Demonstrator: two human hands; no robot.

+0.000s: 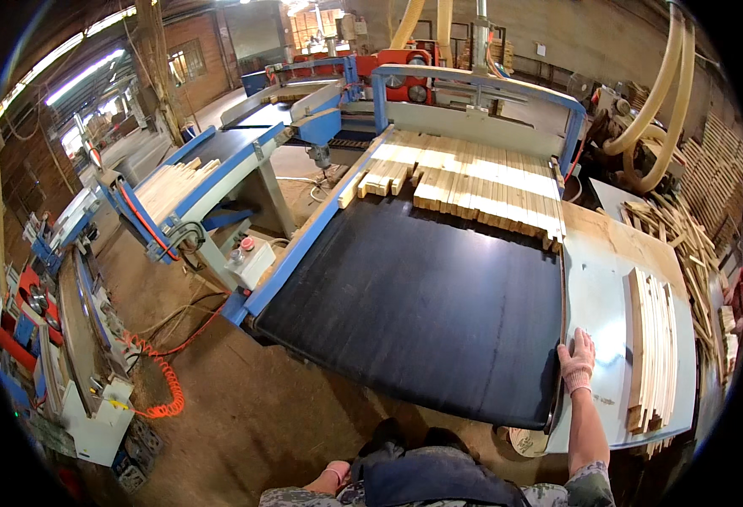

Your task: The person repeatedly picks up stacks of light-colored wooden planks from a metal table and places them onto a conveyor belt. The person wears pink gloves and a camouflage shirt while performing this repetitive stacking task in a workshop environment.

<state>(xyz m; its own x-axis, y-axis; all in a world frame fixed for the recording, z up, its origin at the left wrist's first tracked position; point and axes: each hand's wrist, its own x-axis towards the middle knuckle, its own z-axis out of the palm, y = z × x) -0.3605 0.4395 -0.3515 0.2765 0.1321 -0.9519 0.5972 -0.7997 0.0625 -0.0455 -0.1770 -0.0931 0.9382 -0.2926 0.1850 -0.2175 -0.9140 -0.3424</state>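
On pale table (pixel 600 287), wooden strips (pixel 654 351) near right hand (pixel 578 362)

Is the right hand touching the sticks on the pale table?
Apart: the head view shows a strip of the pale table between the right hand and those sticks.

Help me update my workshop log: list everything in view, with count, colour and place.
Conveyor belt: one, black, centre.
Belt strips: many, pale wood, belt's far end.
Side table: one, pale blue, right of belt.
Table strips: several, pale wood, on side table.
Second conveyor: one, blue-framed, upper left, bearing strips.
Overhead frame: one, blue, across belt's far end.
Control box: one, whitish, left of belt.
Coiled hose: one, orange, lower left.
Thick hoses: at least four, beige, top.
Machinery: uncounted, red and blue, left, top.
Scrap wood: uncounted, brown, far right.
Left grip: one, pinkish-gloved, lower edge, partly hidden.
Right grip: one, pinkish-gloved, side table's belt-side edge.
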